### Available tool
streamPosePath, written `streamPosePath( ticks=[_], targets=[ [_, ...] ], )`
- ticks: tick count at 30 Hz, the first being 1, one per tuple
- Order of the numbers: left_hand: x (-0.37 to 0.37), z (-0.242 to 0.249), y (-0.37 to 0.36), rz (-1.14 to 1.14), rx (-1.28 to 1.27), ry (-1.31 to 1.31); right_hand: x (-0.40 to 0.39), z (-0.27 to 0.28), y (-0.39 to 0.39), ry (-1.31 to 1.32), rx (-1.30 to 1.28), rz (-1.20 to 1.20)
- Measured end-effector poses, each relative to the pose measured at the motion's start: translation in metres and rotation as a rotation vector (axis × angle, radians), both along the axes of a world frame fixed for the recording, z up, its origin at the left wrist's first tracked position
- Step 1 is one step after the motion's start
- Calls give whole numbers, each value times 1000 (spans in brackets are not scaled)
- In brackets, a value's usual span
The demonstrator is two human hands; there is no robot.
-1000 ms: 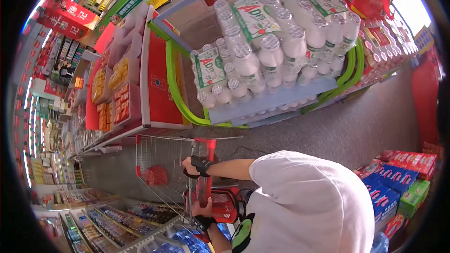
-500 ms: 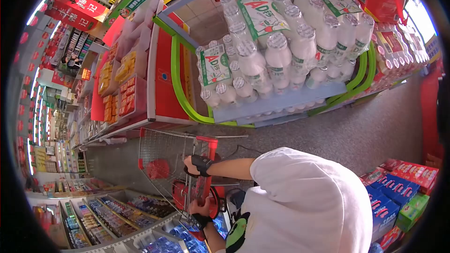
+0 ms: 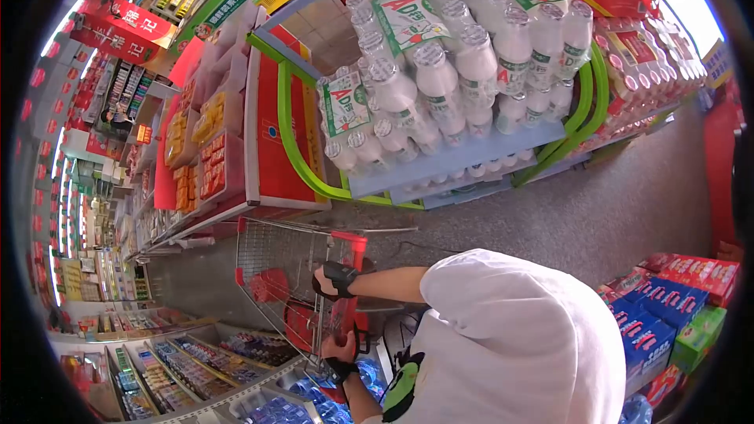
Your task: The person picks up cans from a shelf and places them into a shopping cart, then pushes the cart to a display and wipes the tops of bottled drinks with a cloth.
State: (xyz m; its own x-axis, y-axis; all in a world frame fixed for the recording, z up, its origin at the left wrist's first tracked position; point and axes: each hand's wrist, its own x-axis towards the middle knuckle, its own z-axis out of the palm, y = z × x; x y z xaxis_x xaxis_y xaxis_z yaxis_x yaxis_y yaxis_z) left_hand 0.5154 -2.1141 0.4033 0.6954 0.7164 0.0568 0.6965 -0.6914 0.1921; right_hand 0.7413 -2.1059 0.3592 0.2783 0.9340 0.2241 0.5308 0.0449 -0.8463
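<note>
Both of my hands are at the rear of a wire shopping cart (image 3: 275,250) with a red handle (image 3: 343,312). My right hand (image 3: 321,276), a black band round its wrist, reaches over the handle with curled fingers closed at the cart's rear frame; the band hides part of the grip. Lower in the view, my left hand (image 3: 338,345), also with a black wristband, is closed round the near end of the handle. A red item (image 3: 269,286) shows inside the cart, partly behind the wires.
Shrink-wrapped white bottles (image 3: 440,82) stand on a stand with green rails (image 3: 292,137) to my right. Ahead are bins of packaged snacks (image 3: 222,165). Shelves of bottled drinks (image 3: 181,365) line my left. Boxed cartons (image 3: 667,306) are stacked behind me. The grey floor (image 3: 597,196) shows between displays.
The bottle display has shifted left and slightly up in the view. Both hands stay at the cart, with the right hand moving slightly right in the picture.
</note>
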Motion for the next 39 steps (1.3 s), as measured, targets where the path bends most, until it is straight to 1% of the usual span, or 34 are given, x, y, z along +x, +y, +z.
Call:
streamPosePath(
  ticks=[1, 4, 5, 7, 9, 11, 12, 13, 17, 20, 21, 22, 24, 28, 29, 32, 35, 38, 39],
  targets=[
    [-6, -2, -2, -27, 30, -6, -1, 13, -13, 16, -73, -24],
    [-20, 0, -13, -54, 49, 9, -15, 19, -26, -239, -144, 2],
    [-23, 1, -16, -63, 45, 2, -21, 10, -24, -216, -167, -13],
    [-31, 4, -25, -84, 33, -5, -31, -7, -29, -296, -55, -3],
    [-38, 5, -32, -136, 18, -11, -37, 16, -51, -235, -196, -113],
    [-44, 4, -37, -183, 21, -42, -33, 54, -77, -186, -233, -62],
    [-50, 1, -40, -199, 25, -65, -36, 58, -89, -164, -261, -29],
    [-58, -3, -45, -214, 24, -85, -43, 49, -91, -135, -250, -28],
    [-72, -10, -61, -331, 160, -100, -57, 50, -115, -85, -320, -82],
    [-76, -9, -82, -368, 199, -100, -72, 19, -122, -116, -196, -200],
    [-79, -14, -88, -361, 210, -146, -76, 9, -122, -193, -225, -189],
    [-81, -16, -94, -357, 196, -127, -80, -2, -124, -148, -239, -183],
    [-83, -16, -106, -353, 171, -84, -80, 1, -139, -52, -263, -173],
    [-80, -11, -136, -369, 181, -129, -79, -1, -168, -3, -236, -158],
    [-79, -13, -144, -366, 177, -117, -75, 5, -178, -50, -279, -115],
    [-74, -14, -170, -370, 194, -136, -82, -46, -177, -33, -226, -111],
    [-64, -12, -199, -354, 216, -140, -79, -49, -200, -78, -223, -33],
    [-60, -16, -229, -310, 194, -95, -73, -45, -232, 58, -221, -83],
    [-59, -18, -237, -294, 186, -76, -69, -43, -237, 14, -299, -18]
  ],
)
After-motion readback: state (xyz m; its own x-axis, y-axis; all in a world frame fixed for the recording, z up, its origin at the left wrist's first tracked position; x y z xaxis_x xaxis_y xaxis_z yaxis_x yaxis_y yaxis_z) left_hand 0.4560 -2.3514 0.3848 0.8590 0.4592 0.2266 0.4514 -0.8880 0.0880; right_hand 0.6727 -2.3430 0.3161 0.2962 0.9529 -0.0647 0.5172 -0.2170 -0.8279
